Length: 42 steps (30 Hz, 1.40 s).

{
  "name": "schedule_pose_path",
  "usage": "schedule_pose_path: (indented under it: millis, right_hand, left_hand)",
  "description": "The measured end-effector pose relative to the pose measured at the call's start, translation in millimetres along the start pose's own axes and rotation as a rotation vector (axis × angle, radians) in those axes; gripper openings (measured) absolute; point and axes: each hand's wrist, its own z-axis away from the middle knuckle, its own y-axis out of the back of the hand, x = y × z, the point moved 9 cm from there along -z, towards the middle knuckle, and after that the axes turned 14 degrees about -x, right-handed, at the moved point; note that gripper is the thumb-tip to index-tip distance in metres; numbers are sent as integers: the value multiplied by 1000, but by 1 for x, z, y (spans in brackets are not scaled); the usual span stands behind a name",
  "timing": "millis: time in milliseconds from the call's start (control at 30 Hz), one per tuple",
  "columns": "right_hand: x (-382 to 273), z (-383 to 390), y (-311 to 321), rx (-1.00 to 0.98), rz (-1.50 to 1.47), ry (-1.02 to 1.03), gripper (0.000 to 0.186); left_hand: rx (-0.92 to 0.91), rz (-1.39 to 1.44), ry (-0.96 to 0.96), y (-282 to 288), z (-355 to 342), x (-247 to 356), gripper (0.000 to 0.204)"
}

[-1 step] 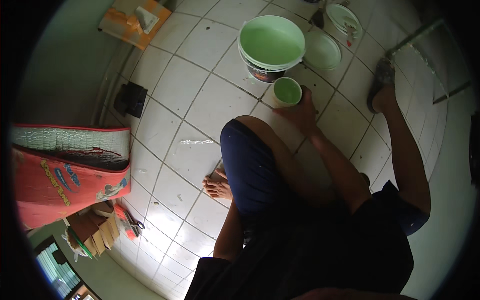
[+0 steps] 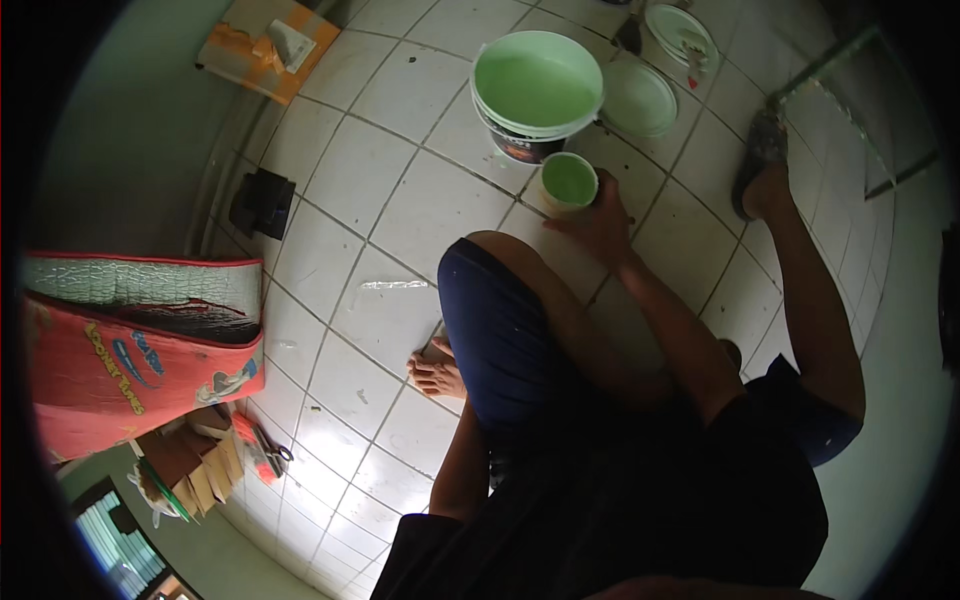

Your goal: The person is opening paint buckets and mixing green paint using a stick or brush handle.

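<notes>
Right hand (image 2: 606,222) round a cup (image 2: 560,206), green liquid (image 2: 570,180) inside.
Just beyond grip: bucket (image 2: 540,133), also green within. Farther, slightly right: round lid (image 2: 640,98). Well left: open red bag (image 2: 160,365).

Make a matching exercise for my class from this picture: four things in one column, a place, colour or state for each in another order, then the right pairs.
Things
1. cup
2. bucket
3. cardboard box
4. bag

Descriptions
A. red outside, silvery inside
B. gripped by the right hand
C. has orange tape on it
D. wide and round, green inside, with a dark label

Right pairs: 1-B, 2-D, 3-C, 4-A
</notes>
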Motion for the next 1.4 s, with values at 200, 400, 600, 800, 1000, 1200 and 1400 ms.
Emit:
schedule_pose_path:
  millis: [200, 400, 600, 800, 1000, 1200, 1400]
  right_hand:
    - [-4, 20, 9, -136, 273, -11, 123]
    - [-8, 38, 49, 104, 359, 308, 79]
    - [5, 18, 79, 254, 4, 84, 45]
    - [5, -6, 110, 455, -85, 107, 48]
    - [-27, -43, 135, 457, -211, 20, 54]
    - [-9, -71, 148, 271, -432, -211, 38]
    - [8, -71, 134, 234, -542, -292, 25]
  left_hand:
    - [-110, 197, -114, 7, -7, 7, 76]
    - [-232, 399, -234, 10, -29, 43, 79]
    - [-812, 1098, -280, -5, -36, 107, 87]
    - [-237, 949, -573, 97, -29, 227, 64]
    - [-693, 813, -618, 68, -79, 372, 32]
    - [-954, 995, -605, -6, -69, 402, 31]
    - [-959, 1001, -588, -4, -66, 404, 30]
